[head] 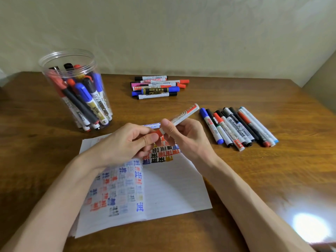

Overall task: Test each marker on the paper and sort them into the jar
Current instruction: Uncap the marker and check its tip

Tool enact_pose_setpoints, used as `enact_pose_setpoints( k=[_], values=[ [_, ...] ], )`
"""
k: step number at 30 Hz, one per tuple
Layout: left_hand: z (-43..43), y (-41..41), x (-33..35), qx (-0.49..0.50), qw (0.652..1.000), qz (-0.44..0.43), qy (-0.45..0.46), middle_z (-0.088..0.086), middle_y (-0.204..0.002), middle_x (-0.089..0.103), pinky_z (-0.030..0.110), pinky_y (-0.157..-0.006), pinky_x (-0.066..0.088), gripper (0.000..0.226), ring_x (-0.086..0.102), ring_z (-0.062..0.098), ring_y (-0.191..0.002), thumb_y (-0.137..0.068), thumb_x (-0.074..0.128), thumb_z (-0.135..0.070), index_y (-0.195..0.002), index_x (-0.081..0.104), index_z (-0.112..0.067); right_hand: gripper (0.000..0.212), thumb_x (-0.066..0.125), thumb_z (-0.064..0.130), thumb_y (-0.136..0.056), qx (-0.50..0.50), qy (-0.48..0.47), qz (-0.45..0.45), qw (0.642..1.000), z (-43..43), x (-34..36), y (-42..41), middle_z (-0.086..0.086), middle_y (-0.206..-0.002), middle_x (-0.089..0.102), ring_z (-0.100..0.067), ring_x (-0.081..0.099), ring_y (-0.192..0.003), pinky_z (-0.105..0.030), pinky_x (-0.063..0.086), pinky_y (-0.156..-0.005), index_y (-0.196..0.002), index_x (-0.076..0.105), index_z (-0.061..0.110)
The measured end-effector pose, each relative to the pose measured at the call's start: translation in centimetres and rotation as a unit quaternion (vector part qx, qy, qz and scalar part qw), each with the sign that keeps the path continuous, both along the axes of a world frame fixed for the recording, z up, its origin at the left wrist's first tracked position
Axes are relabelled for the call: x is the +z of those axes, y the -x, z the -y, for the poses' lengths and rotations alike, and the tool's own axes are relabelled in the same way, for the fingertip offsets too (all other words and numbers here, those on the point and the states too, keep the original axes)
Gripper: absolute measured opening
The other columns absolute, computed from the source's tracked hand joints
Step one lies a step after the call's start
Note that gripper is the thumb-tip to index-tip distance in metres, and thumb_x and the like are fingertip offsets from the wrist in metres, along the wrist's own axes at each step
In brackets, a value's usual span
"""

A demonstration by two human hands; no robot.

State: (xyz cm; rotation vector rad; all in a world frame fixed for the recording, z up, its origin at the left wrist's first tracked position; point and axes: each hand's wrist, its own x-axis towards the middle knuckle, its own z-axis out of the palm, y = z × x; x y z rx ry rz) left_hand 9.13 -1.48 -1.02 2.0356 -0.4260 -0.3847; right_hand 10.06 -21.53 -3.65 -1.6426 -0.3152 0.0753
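Red marker (183, 115) held tilted over paper (172, 188). Right hand (187, 139) grip clenched round barrel; left hand (125, 142) grip pinches red cap end, cap prob. on. Jar (72, 59) w/ markers at left of surface (245, 179); back pile (156, 87) & right row (238, 127) lie loose.

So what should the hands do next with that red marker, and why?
Probably pull off the red cap: the left hand pinches it, the right hand grips the marker over the paper, and it can't draw while capped.
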Motion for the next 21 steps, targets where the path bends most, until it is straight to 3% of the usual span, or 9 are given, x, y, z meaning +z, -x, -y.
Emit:
enact_pose_setpoints(
  k=[3,7,10,12,14,17,21],
  values=[
    [-0.4,0.0,0.1,-0.016,0.998,-0.039,0.041,0.007,-0.065,0.052,0.024,-0.060,0.044,0.049,0.047,0.017,-0.061,-0.102,0.052,-0.038,-0.079,0.056,0.004,0.030,0.065,0.033,-0.103,0.008,0.000,0.004,1.000,0.1,0.1,0.1,0.005,-0.071,0.066,-0.011,0.058,-0.067,-0.023,0.047,-0.064,-0.087,0.071,0.009],
    [-0.1,0.1,0.1,0.006,0.995,-0.066,0.071,0.003,-0.065,0.053,0.023,-0.059,0.044,0.041,0.048,0.015,-0.060,-0.102,0.054,-0.039,-0.078,0.062,-0.007,0.028,0.066,0.034,-0.101,-0.010,-0.016,-0.010,1.000,0.1,0.5,0.2,0.007,-0.071,0.069,-0.007,0.063,-0.068,-0.022,0.050,-0.065,-0.085,0.071,0.011],
    [0.4,0.1,-0.6,0.039,0.997,0.071,0.003,-0.005,-0.069,0.066,0.028,-0.067,0.055,0.034,0.063,0.009,-0.068,-0.103,0.055,-0.042,-0.076,0.067,-0.025,0.027,0.067,0.034,-0.101,-0.029,-0.028,-0.012,0.999,0.3,0.2,0.0,0.007,-0.072,0.069,-0.008,0.062,-0.067,-0.025,0.050,-0.067,-0.085,0.072,0.013],
    [0.7,0.2,-1.4,0.063,0.980,0.174,-0.075,-0.009,-0.079,0.072,0.033,-0.068,0.058,0.025,0.070,0.010,-0.077,-0.101,0.053,-0.045,-0.091,0.070,-0.029,0.021,0.069,0.031,-0.101,-0.039,-0.046,-0.020,0.998,0.2,-0.1,0.1,0.005,-0.074,0.069,-0.009,0.063,-0.068,-0.026,0.051,-0.067,-0.096,0.074,0.011],
    [0.9,0.3,-1.9,0.077,0.959,0.239,-0.128,-0.013,-0.081,0.071,0.028,-0.064,0.056,0.024,0.069,0.006,-0.078,-0.096,0.053,-0.048,-0.101,0.069,-0.030,0.021,0.071,0.032,-0.100,-0.058,-0.040,-0.028,0.997,-0.2,-0.4,0.3,0.003,-0.073,0.070,-0.008,0.063,-0.066,-0.025,0.052,-0.066,-0.093,0.074,0.012],
    [0.7,0.2,-2.0,0.072,0.956,0.258,-0.122,-0.021,-0.086,0.069,0.021,-0.070,0.054,0.031,0.066,-0.003,-0.085,-0.095,0.053,-0.052,-0.107,0.070,-0.029,0.034,0.070,0.037,-0.100,-0.074,-0.002,-0.007,0.997,-0.3,-0.4,0.3,-0.002,-0.068,0.070,-0.010,0.062,-0.059,-0.023,0.052,-0.063,-0.076,0.070,0.012],
    [1.0,0.3,-1.7,0.047,0.973,0.207,-0.094,-0.012,-0.086,0.071,0.035,-0.067,0.056,0.032,0.069,0.008,-0.084,-0.097,0.046,-0.051,-0.103,0.068,-0.029,0.035,0.069,0.037,-0.100,-0.059,0.011,0.008,0.998,-0.2,-0.1,0.4,0.000,-0.066,0.069,-0.010,0.062,-0.058,-0.024,0.051,-0.062,-0.076,0.070,0.012]
  ],
)
